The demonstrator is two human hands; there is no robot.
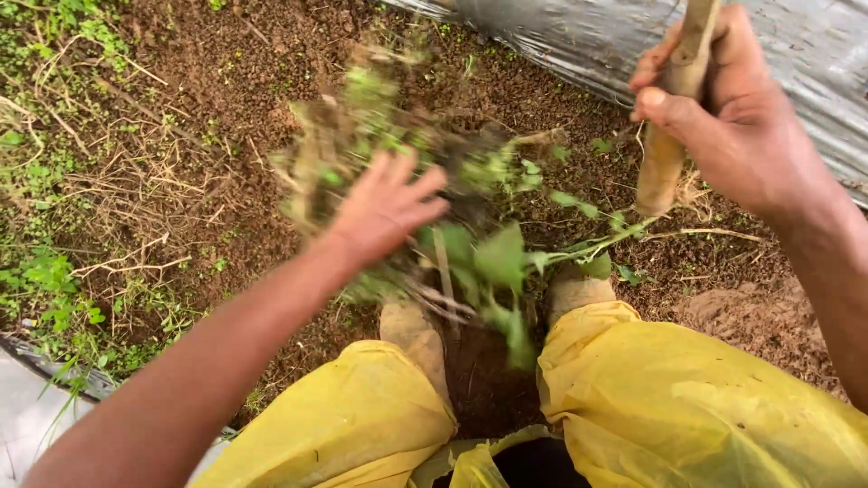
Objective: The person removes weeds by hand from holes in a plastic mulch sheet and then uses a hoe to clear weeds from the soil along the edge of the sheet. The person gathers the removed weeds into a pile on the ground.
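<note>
My left hand [384, 206] is stretched forward with fingers spread, just behind a blurred clump of green weeds and roots [362, 136] that hangs in the air in front of it. I cannot tell if the fingers still touch the clump. My right hand [723, 108] at the upper right is closed around a wooden tool handle [665, 154] that stands nearly upright, its lower end near the soil. Leafy green stems [502, 262] lie on the ground between my feet.
Brown loose soil [226, 81] covers the ground ahead. Grey plastic sheeting [796, 54] runs along the upper right. Grass and dry stalks [54, 181] grow on the left. My legs in yellow trousers [687, 398] and muddy boots [411, 330] fill the bottom.
</note>
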